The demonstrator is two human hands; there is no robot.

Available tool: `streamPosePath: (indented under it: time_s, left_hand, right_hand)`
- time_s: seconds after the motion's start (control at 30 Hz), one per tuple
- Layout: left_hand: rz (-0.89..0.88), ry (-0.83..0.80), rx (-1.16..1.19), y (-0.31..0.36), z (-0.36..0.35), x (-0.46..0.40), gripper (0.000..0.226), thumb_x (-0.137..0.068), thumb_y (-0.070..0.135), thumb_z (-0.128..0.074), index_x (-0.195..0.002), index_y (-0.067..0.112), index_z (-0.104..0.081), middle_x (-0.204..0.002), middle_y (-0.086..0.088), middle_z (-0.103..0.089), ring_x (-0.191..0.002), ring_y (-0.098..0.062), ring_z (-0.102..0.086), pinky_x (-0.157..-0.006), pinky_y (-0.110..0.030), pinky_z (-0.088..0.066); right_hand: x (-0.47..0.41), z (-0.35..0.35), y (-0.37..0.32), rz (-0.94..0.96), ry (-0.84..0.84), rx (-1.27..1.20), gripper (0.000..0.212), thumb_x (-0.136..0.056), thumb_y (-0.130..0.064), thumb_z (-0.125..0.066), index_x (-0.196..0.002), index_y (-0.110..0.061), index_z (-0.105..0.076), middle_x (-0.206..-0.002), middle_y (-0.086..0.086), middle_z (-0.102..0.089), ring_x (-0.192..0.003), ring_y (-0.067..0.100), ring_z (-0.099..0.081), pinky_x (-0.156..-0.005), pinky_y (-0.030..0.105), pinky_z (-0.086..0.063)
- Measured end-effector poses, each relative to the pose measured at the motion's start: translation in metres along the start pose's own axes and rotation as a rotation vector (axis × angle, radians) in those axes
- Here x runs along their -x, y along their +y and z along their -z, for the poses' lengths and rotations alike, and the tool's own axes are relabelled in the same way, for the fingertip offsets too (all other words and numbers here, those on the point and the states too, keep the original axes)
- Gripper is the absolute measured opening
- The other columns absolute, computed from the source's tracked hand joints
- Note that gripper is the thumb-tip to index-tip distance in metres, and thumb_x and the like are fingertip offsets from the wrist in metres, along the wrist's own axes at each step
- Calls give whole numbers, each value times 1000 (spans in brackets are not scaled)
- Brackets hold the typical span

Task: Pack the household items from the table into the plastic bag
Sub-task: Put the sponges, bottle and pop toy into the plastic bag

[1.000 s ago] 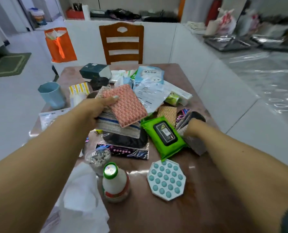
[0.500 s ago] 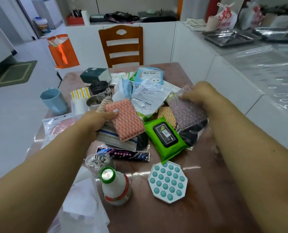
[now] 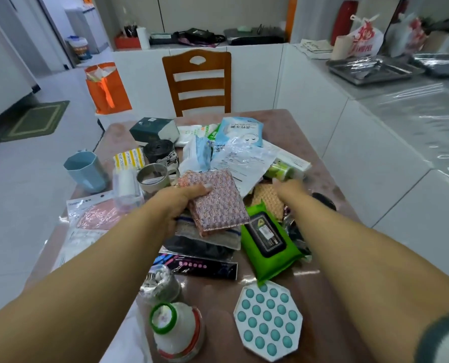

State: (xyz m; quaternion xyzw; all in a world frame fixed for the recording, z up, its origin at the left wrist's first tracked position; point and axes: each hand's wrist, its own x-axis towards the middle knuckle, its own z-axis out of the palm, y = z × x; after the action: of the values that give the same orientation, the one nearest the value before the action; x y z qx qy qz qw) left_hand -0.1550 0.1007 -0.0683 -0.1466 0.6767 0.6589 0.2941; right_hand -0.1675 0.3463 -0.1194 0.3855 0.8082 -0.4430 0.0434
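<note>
Fingers of the left hand (image 3: pixel 177 205) curl round a pink woven scrub pad (image 3: pixel 219 203), thumb on top, holding it and some striped cloths beneath it above the heap in the middle of the desk (image 3: pixel 320 142); the fingers of the right hand (image 3: pixel 287 187) are blurred, reaching toward a tan sponge (image 3: pixel 266 199) and a small green roll (image 3: pixel 278 171), and whether they hold anything cannot be told. White plastic at the near left corner (image 3: pixel 125 344) is probably the bag, though its mouth is out of view. Likely risks: the cloths under the pad could slip free, since only the pad is plainly gripped; the right forearm passes low over the green wipes pack (image 3: pixel 266 237) and could drag it; carrying the load back toward the bag could tip the white bottle (image 3: pixel 175 328) or the small jar (image 3: pixel 160 284), both upright and directly in the path. Open room is scarce. A blue cup (image 3: pixel 86 167) sits near the left edge, a flat pink packet (image 3: pixel 92 213) overhangs it, and the dotted octagonal mat (image 3: pixel 268 320) lies near the front edge. Bare desk shows only at the right and far sides.
</note>
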Motion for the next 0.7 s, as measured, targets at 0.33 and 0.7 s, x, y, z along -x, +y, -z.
streamPosePath:
  time_s: [0.33, 0.7]
  left_hand:
    - [11, 118, 99, -9, 26, -7, 37, -76, 28, -76, -101, 5, -62, -83, -15, -75, -68, -29, -72, -57, -36, -58]
    - [-124, 58, 73, 7, 22, 30, 30, -85, 34, -68, -96, 7, -62, -79, -12, -75, -70, -28, -73, -61, -38, -59]
  right_hand:
    - [-33, -5, 2, -56, -26, 81, 57, -84, -29, -72, -129, -3, -49, -134, 15, -54, -113, 31, -56, -87, 37, -50]
    - [83, 10, -55, 316, -782, -561, 37, -81, -17, -70, -115, -8, -58, -104, 11, -72, -93, 29, -70, -81, 41, -57]
